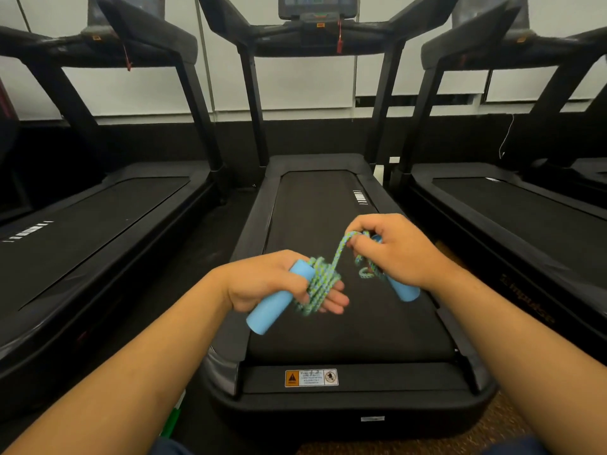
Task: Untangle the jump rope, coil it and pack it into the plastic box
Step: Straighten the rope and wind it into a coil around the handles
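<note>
The right hand point(399, 249) hides the upper part of one blue handle point(404, 289); rope point(320, 284) turns beside the left hand's point(266, 279) fingers blur.

Jump rope point(323, 279) above middle treadmill point(328, 198)

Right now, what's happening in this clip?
A person is winding a jump rope over the treadmill belt. The left hand holds one blue handle with the green-blue rope coiled around its fingers. The right hand pinches the loose end of the rope and holds the second blue handle. No plastic box is in view, so packing has not begun.
</note>
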A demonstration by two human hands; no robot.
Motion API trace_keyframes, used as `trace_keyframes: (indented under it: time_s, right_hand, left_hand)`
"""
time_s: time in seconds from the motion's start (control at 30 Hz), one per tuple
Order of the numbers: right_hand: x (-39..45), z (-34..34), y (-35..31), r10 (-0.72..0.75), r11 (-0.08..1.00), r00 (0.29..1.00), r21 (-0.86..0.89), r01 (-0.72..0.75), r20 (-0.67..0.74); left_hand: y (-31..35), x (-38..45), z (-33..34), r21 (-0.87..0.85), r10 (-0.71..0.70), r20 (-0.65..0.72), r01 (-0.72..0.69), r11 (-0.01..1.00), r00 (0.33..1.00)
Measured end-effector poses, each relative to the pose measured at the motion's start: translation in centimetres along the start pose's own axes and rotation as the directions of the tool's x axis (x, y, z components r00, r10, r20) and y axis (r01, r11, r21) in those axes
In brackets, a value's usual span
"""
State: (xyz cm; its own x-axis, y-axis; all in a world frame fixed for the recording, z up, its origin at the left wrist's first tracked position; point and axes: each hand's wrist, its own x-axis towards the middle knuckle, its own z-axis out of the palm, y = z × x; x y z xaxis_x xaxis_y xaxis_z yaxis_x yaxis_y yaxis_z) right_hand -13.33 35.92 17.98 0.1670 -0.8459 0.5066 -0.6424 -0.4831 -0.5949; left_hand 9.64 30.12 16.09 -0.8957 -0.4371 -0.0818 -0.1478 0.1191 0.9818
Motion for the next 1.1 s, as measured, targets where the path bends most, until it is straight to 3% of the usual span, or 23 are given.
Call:
trace_keyframes:
  time_s: [0.1, 0.17, 0.27, 0.37, 0.5, 0.63, 0.73, 0.93, 1.03, 1.1]
  right_hand:
    - [0.1, 0.5, 1.4, 0.071, 0.992, 0.997, 0.101, -0.071, 0.008]
    - [0.0, 1.4, 2.1, 0.113, 0.976, 0.993, 0.186, -0.118, 0.039]
    - [-0.8, 3.6, 2.6, 0.175, 0.885, 0.964, 0.397, -0.243, 0.2]
    - [-1.4, 5.7, 2.5, 0.216, 0.822, 0.902, 0.429, -0.374, 0.373]
    - [-2.1, 7.5, 2.0, 0.192, 0.786, 0.819, 0.415, -0.458, 0.54]
    - [-2.4, 7.9, 1.5, 0.153, 0.787, 0.786, 0.408, -0.464, 0.599]
    - [-2.6, 7.9, 1.5, 0.146, 0.774, 0.734, 0.385, -0.502, 0.663]
    - [-3.0, 7.3, 1.5, 0.127, 0.76, 0.542, 0.269, -0.591, 0.831]
    - [-2.9, 6.5, 0.8, 0.135, 0.765, 0.54, 0.259, -0.589, 0.831]
    - [-2.5, 5.1, -0.1, 0.122, 0.784, 0.561, 0.268, -0.561, 0.819]
  left_hand:
    - [0.4, -0.3, 0.6, -0.165, 0.091, 0.124, -0.07, 0.984, 0.988]
    - [0.6, -0.3, 0.8, -0.304, 0.15, 0.131, -0.105, 0.947, 0.98]
    - [1.0, 0.0, 1.2, -0.5, 0.281, 0.096, -0.198, 0.843, 0.955]
    - [1.7, 0.2, 1.5, -0.653, 0.413, 0.067, -0.274, 0.707, 0.908]
    - [2.3, 0.3, 0.5, -0.671, 0.446, -0.204, -0.456, 0.584, 0.871]
    - [2.4, -0.1, -0.8, -0.602, 0.403, -0.464, -0.615, 0.509, 0.789]
    - [2.3, -0.4, -2.1, -0.508, 0.367, -0.587, -0.682, 0.527, 0.721]
    - [0.2, -1.0, -6.1, -0.303, 0.294, -0.767, -0.726, 0.617, 0.57]
    - [-1.5, -1.1, -7.3, -0.195, 0.253, -0.821, -0.668, 0.718, 0.512]
    - [-2.6, -1.0, -7.3, -0.132, 0.224, -0.824, -0.56, 0.818, 0.521]
